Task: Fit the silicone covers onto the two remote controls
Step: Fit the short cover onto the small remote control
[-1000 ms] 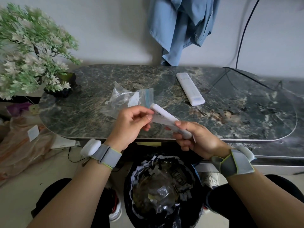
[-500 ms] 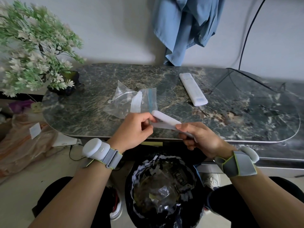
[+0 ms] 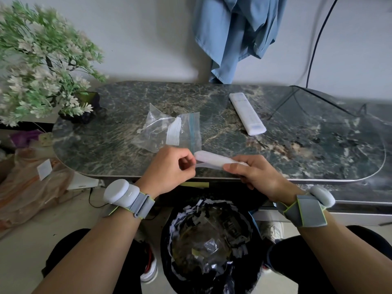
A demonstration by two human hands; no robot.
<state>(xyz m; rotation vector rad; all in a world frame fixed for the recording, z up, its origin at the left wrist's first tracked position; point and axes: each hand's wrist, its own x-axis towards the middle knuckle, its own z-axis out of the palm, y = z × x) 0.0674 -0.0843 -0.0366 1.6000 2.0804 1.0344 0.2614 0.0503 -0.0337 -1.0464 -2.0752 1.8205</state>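
Just on the person's side of the plastic bag (image 3: 167,128), both hands work on one white remote (image 3: 212,159), which is held level and lengthwise between them. The right hand (image 3: 254,175) has its fingers curled round the end farther from the bag and grips it firmly, most likely to steady the body against the pull from the other end. The left hand (image 3: 169,168) is closed in a pinch, thumb against bent fingers, on a thin translucent lip of the cover (image 3: 203,165) that hangs just under the remote's rounded end. That grip suits stretching the soft rim over the corner, so the step in hand looks like seating the cover's last edge. How much of the remote is already sheathed cannot be told, since the right hand hides its far part.

Beyond the bag and off to its right, a second remote (image 3: 247,113) lies flat and slantwise on the dark marble surface (image 3: 318,145), well apart from both hands. Whether it already wears a cover is unclear. Inside the bag lies a pale strip (image 3: 174,132), which may be another cover. Left of the bag stands a potted plant (image 3: 42,66). Nearer the person than the bag, below the hands, sits a bin (image 3: 212,240).
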